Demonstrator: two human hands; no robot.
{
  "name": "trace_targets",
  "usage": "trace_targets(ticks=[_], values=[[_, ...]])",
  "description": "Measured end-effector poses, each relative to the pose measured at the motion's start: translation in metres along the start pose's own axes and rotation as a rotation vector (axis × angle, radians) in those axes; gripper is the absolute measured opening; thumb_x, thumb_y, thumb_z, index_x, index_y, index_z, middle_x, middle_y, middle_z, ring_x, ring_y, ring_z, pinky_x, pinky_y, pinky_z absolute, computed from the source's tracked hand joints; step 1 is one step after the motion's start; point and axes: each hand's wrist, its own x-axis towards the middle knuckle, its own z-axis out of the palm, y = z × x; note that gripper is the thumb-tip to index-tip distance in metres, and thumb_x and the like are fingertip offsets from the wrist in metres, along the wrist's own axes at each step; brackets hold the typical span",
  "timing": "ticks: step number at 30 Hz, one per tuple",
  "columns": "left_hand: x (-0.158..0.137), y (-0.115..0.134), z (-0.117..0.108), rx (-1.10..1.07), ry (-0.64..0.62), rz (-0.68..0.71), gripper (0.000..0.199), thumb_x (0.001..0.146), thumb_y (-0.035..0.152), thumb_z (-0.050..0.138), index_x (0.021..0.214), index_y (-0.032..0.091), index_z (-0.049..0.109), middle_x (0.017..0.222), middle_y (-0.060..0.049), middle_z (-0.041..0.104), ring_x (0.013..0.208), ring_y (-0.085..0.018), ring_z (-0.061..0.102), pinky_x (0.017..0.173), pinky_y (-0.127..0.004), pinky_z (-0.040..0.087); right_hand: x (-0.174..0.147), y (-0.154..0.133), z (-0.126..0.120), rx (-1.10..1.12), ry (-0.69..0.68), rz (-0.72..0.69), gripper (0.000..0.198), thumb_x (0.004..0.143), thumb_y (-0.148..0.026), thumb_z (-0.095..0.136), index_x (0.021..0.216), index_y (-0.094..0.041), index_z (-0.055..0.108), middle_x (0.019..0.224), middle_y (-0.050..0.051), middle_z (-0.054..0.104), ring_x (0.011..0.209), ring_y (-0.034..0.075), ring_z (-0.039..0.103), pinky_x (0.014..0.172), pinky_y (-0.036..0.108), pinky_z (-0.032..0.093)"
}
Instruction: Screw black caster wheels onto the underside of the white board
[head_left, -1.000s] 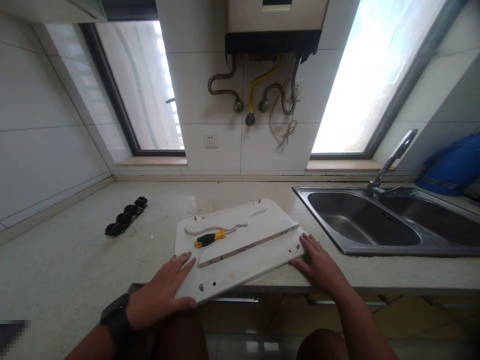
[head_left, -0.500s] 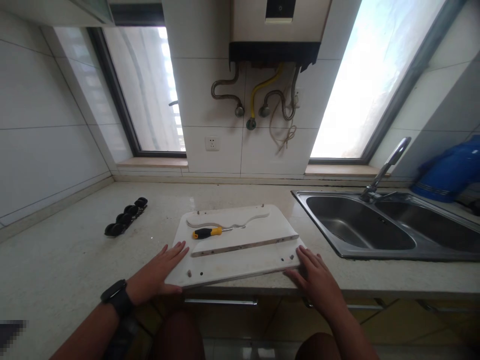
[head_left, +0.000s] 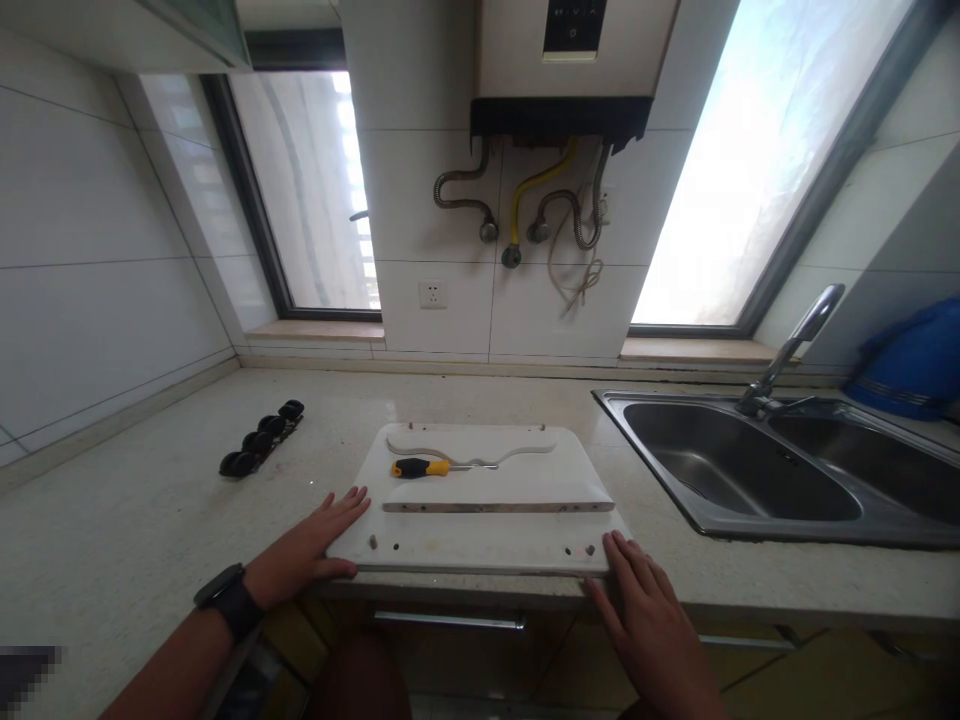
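A white board [head_left: 480,549] lies flat on the counter along its front edge. On it rests a smaller white panel [head_left: 525,487] with a wavy back edge and holes along its front edge. A screwdriver [head_left: 421,468] with a yellow and black handle lies across that panel, its shaft pointing right. My left hand [head_left: 319,540], wearing a black watch, lies against the board's left front corner with fingers stretched out. My right hand [head_left: 649,610] touches the right front corner, its fingers extended and thumb apart. Short pegs and dark holes show near the board's corners.
Several black caster wheels [head_left: 262,438] stand in a row on the counter [head_left: 150,520] at left. A double steel sink [head_left: 735,470] with a faucet [head_left: 791,350] is at right, a blue object [head_left: 911,360] beyond it. A water heater [head_left: 562,60] hangs on the wall above.
The board has turned slightly and now lies square with the counter's front edge. Both hands have stayed on its corners. The screwdriver and panel have turned with it, and the camera view has shifted.
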Motion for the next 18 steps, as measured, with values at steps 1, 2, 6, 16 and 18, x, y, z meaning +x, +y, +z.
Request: trace_targets(ticks=[1,2,6,16,18], values=[[0.000,-0.001,0.001,-0.007,0.006,-0.004,0.089,0.091,0.065,0.062,0.163,0.034,0.018,0.168,-0.008,0.022,0.155,-0.036,0.024,0.125,-0.063,0.018,-0.001,0.000,0.001,-0.001,-0.006,0.000,0.070,0.098,-0.060,0.045,0.151,-0.015,0.047,0.153,0.013,0.055,0.143,0.036,0.047,0.114,0.054,0.046],[0.000,-0.001,0.001,-0.013,0.011,-0.009,0.089,0.091,0.065,0.062,0.163,0.034,0.017,0.168,-0.008,0.021,0.155,-0.036,0.023,0.126,-0.063,0.018,-0.002,-0.001,0.002,-0.003,-0.015,0.002,0.071,0.098,-0.060,0.045,0.153,-0.015,0.046,0.154,0.013,0.053,0.145,0.035,0.045,0.114,0.054,0.046],[0.002,-0.003,0.002,-0.034,0.006,-0.031,0.089,0.092,0.065,0.061,0.163,0.033,0.017,0.169,-0.009,0.020,0.156,-0.035,0.021,0.126,-0.063,0.016,-0.001,-0.002,0.003,-0.004,-0.051,0.010,0.075,0.099,-0.060,0.043,0.157,-0.013,0.039,0.161,0.012,0.046,0.151,0.033,0.037,0.119,0.053,0.042],[0.021,-0.004,0.000,-0.067,-0.024,-0.095,0.093,0.091,0.070,0.058,0.164,0.023,0.023,0.170,-0.012,0.015,0.158,-0.034,0.010,0.127,-0.060,0.010,0.025,0.000,0.002,0.071,-0.146,0.008,0.080,0.098,-0.063,0.043,0.156,-0.008,0.041,0.163,0.014,0.042,0.154,0.033,0.030,0.124,0.051,0.036],[0.027,-0.005,-0.001,-0.075,-0.023,-0.106,0.094,0.091,0.070,0.058,0.164,0.022,0.025,0.170,-0.013,0.016,0.158,-0.035,0.010,0.127,-0.060,0.010,0.037,0.005,-0.003,0.128,-0.193,0.023,0.077,0.098,-0.062,0.043,0.155,-0.010,0.044,0.162,0.014,0.044,0.153,0.033,0.032,0.123,0.051,0.036]])
